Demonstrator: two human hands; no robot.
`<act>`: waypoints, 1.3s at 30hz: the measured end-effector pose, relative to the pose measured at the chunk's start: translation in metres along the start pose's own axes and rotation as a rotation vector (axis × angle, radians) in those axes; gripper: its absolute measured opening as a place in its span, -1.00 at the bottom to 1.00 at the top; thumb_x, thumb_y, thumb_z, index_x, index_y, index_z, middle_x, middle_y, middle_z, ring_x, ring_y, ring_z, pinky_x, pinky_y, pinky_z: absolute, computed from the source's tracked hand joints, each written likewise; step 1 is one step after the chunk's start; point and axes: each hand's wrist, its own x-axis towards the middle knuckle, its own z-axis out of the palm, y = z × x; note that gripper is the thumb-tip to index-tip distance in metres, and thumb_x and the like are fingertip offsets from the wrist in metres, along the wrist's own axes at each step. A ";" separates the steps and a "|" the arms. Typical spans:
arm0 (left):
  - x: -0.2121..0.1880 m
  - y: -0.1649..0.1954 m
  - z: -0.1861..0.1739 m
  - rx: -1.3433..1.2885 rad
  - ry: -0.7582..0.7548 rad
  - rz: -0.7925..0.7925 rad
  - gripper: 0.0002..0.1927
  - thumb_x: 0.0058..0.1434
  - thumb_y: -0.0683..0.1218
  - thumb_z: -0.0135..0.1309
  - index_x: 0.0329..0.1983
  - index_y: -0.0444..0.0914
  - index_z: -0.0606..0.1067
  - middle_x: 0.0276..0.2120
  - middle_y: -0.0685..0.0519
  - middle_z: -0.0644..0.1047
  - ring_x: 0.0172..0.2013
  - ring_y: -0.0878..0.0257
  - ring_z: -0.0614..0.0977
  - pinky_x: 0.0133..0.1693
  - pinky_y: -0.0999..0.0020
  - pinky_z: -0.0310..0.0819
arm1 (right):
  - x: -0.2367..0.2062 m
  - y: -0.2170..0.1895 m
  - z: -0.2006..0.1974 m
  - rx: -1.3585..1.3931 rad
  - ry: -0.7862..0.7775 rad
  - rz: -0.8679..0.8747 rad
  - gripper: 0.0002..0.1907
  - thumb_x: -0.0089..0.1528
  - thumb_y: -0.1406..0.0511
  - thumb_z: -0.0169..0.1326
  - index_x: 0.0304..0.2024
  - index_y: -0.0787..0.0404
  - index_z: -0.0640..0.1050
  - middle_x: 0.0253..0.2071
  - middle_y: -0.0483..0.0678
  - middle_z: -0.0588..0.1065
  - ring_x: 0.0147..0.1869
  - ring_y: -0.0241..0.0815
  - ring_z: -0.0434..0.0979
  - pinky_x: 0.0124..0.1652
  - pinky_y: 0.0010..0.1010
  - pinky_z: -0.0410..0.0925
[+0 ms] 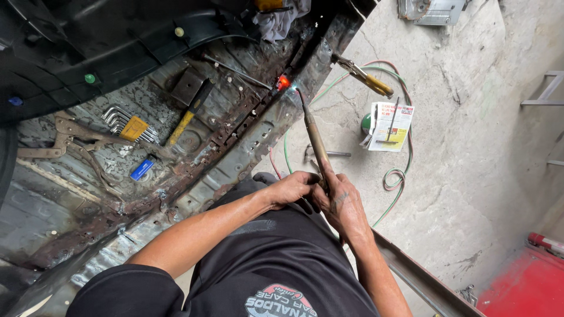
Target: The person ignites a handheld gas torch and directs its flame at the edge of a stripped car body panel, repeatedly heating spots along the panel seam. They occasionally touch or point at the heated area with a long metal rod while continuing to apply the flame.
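Both hands, left hand (292, 189) and right hand (342, 206), grip clamped on the gas torch (316, 142), whose tip glows at twelve o'clock on the rusty sill (247, 135). Lingering heat could burn through thin metal.

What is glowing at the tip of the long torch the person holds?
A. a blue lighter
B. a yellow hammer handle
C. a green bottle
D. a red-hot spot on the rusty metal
D: the torch, held in both hands, points at a bright red-orange glowing spot on the rusty metal panel.
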 end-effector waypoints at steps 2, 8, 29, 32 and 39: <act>-0.001 -0.003 -0.001 -0.017 -0.002 0.042 -0.76 0.40 -0.13 0.00 0.02 -0.37 0.50 -0.28 -0.06 0.64 -0.32 0.19 0.71 -0.28 0.33 0.63 | 0.001 0.000 0.001 0.003 -0.021 0.032 -0.28 0.18 0.24 0.08 0.42 -0.01 0.31 -0.28 0.23 0.47 -0.19 0.25 0.55 -0.17 -0.04 0.38; 0.001 -0.007 -0.005 0.040 0.029 -0.005 -0.75 0.38 -0.15 -0.06 0.02 -0.37 0.49 -0.29 -0.06 0.64 -0.33 0.18 0.71 -0.33 0.32 0.62 | 0.001 0.000 0.002 -0.005 -0.021 0.021 -0.31 0.20 0.20 0.10 0.41 0.01 0.32 -0.29 0.24 0.47 -0.19 0.26 0.54 -0.16 -0.02 0.38; 0.000 -0.002 -0.002 0.060 0.024 -0.008 -0.75 0.36 -0.18 -0.04 0.04 -0.39 0.49 -0.24 -0.08 0.64 -0.27 0.19 0.71 -0.25 0.32 0.63 | -0.001 0.004 0.001 0.027 -0.031 0.042 -0.33 0.22 0.16 0.08 0.41 -0.01 0.34 -0.20 0.23 0.50 -0.14 0.23 0.57 -0.13 -0.05 0.40; 0.000 0.000 0.001 0.069 0.034 -0.067 -0.75 0.38 -0.15 -0.04 0.04 -0.37 0.48 -0.27 -0.08 0.63 -0.32 0.17 0.71 -0.30 0.31 0.63 | -0.003 0.004 0.000 0.017 -0.029 0.079 -0.32 0.21 0.18 0.08 0.42 -0.02 0.33 -0.22 0.23 0.49 -0.15 0.24 0.56 -0.13 -0.04 0.38; -0.003 0.002 0.004 0.026 0.030 -0.084 -0.71 0.37 -0.12 -0.06 0.06 -0.37 0.47 -0.27 -0.06 0.63 -0.36 0.16 0.70 -0.37 0.34 0.61 | -0.005 0.000 -0.002 0.066 -0.038 0.110 -0.32 0.22 0.18 0.07 0.42 -0.04 0.32 -0.24 0.22 0.48 -0.16 0.21 0.56 -0.13 -0.06 0.38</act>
